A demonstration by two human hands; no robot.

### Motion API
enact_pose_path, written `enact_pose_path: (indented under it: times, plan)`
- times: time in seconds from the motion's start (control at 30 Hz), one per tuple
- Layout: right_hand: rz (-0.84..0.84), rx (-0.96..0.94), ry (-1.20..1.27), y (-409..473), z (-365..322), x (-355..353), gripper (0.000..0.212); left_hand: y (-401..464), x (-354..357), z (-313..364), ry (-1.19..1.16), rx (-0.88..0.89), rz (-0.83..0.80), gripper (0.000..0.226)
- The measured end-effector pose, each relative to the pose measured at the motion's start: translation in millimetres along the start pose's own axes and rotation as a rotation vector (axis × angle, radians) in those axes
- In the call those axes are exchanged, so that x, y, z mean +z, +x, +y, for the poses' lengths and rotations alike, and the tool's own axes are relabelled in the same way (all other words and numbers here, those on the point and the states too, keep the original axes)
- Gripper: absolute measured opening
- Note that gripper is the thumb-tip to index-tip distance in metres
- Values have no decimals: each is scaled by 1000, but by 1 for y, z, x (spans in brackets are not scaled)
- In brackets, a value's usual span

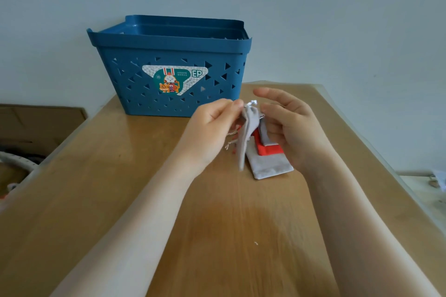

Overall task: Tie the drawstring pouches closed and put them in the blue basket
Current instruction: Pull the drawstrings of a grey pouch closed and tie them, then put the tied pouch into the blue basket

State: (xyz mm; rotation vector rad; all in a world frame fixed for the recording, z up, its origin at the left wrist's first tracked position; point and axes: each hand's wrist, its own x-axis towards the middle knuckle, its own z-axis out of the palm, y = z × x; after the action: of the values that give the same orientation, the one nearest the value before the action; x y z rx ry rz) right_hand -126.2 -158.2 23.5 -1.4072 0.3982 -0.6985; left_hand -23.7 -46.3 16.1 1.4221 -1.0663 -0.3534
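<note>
Bare forearms enter from 6 o'clock and converge above the middle of the wooden tabletop (120, 188), a smooth honey-coloured surface with visible grain. Left hand (210, 125): a narrow grip, thumb and forefinger pinching the gathered mouth of a grey pouch (243, 137), which hangs limp and flat beneath it, its pale drawstring ends trailing toward 8 o'clock. Right hand (287, 125): grip wide, fingers relaxed and loosely spread just at 3 o'clock of the pouch mouth, holding nothing that can be seen. Beneath the hands lies a small stack of flat rectangular cloth pouches (270, 164), grey, red and grey, apparently not yet tied. Blue basket (169, 94), at 11 o'clock of the hands and resting on the tabletop's far edge: rigid moulded plastic, walls pierced with triangular cut-outs, a printed label on the near wall. Its interior is hidden, so pouches already deposited cannot be counted. Judged stage: one pouch being cinched or knotted; the stack remains.
</note>
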Motion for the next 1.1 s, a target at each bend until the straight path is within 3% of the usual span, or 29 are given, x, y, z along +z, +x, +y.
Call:
enact_pose_path:
  times: [0.1,0.3,0.5,0.57,0.67,0.73,0.8,0.93,1.1]
  plan:
    - [-2,6,-112,1,4,-2,31,3,-3,-1,-28,-109,43,37]
    - [-158,1,-288,-4,7,6,17,1,-7,3,-159,-235,110,36]
    - [-99,-44,-361,-7,4,9,17,5,-11,5,-149,-292,139,23]
    - [-29,-46,-359,-4,7,9,21,4,-15,3,-127,-255,122,24]
    - [122,-38,-277,1,12,6,28,0,-23,11,-90,-73,-86,19]
    - [184,-52,-271,1,11,7,27,-2,-24,16,54,37,-205,15]
    - [236,-82,-285,0,10,9,25,-2,-22,12,238,54,-227,16]
    - [185,-191,-292,-1,5,7,19,1,-16,6,302,14,-21,23]
    - [226,-169,-298,7,3,3,9,22,-18,9,92,-33,220,36]
